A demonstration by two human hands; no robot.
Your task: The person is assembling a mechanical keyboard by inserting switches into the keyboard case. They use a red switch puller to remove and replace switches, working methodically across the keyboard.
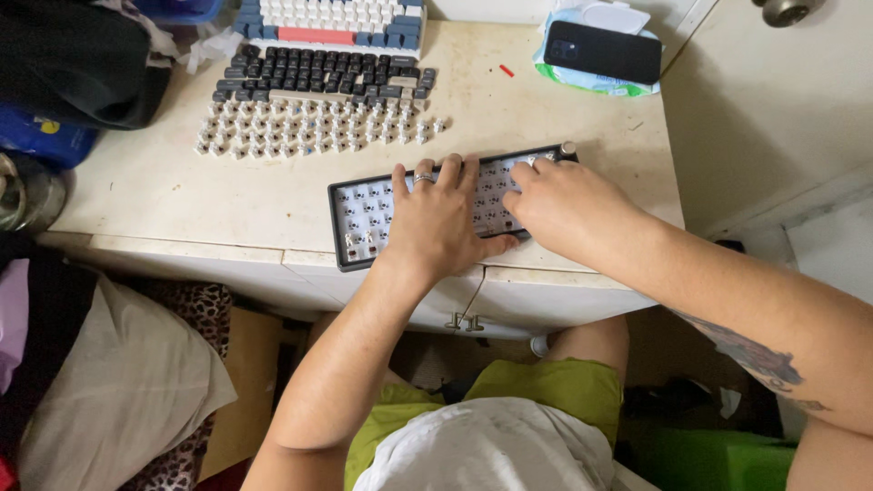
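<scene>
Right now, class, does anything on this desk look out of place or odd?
Yes. The black keyboard frame under both hands lies tilted, its near edge hanging over the cream desk's front edge. It has no keycaps; bare switches show. A small red scrap lies loose near the black phone.

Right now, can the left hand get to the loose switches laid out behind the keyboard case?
Probably yes. The left hand lies flat on the keyboard case, and the rows of loose switches sit just beyond it on the desk. Only bare desk lies between; nothing stands in the path.
</scene>
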